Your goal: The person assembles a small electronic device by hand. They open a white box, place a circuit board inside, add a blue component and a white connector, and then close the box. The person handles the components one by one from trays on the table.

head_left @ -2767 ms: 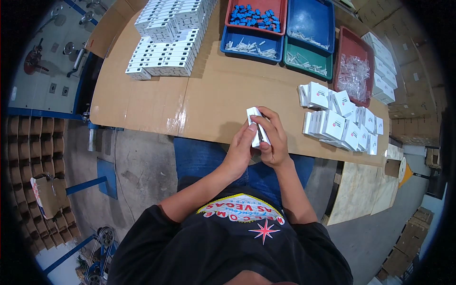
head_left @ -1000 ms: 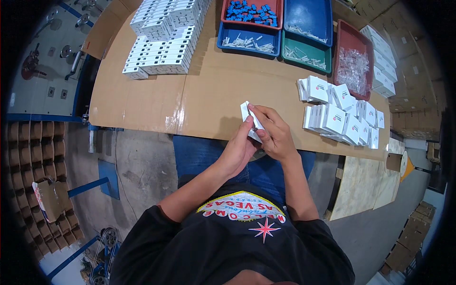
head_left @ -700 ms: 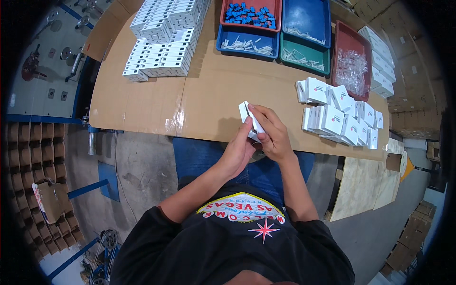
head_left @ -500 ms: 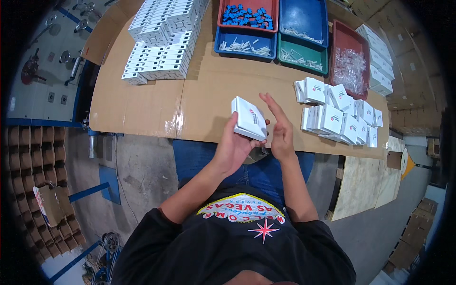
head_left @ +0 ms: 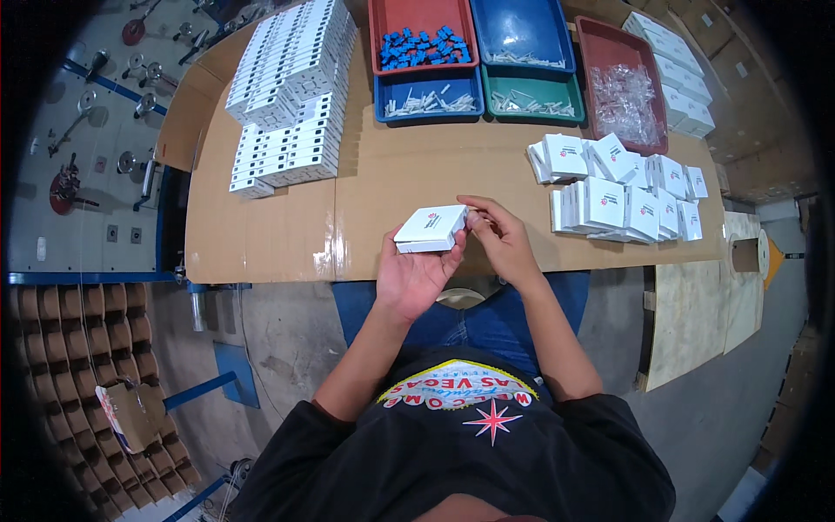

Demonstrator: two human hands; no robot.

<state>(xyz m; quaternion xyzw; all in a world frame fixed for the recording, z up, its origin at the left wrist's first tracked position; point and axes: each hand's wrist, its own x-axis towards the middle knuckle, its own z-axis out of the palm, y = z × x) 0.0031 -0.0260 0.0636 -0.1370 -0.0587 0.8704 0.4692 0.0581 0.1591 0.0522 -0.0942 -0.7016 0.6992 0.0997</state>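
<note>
A flat white square box (head_left: 430, 224) with a small red mark and dark print on top lies in my left hand (head_left: 405, 283), palm up, fingers wrapped round its edges. It is held over the near edge of the cardboard-covered table. My right hand (head_left: 506, 250) is closed at the box's right end, thumb and fingers bent together against that side. What the right fingertips pinch there is partly hidden.
Similar white boxes (head_left: 602, 204) are piled at the right. White switch-like units (head_left: 296, 143) stand stacked at the left. Behind are a red tray (head_left: 377, 61) of blue parts, blue (head_left: 426, 120) and green (head_left: 532, 116) trays of white pieces, and a red tray (head_left: 668, 143) of clear plastic pieces.
The box has turned from tilted up to nearly level and come lower and left. My right hand, flat and apart from it before, has closed at its right end. The view has shifted slightly.
</note>
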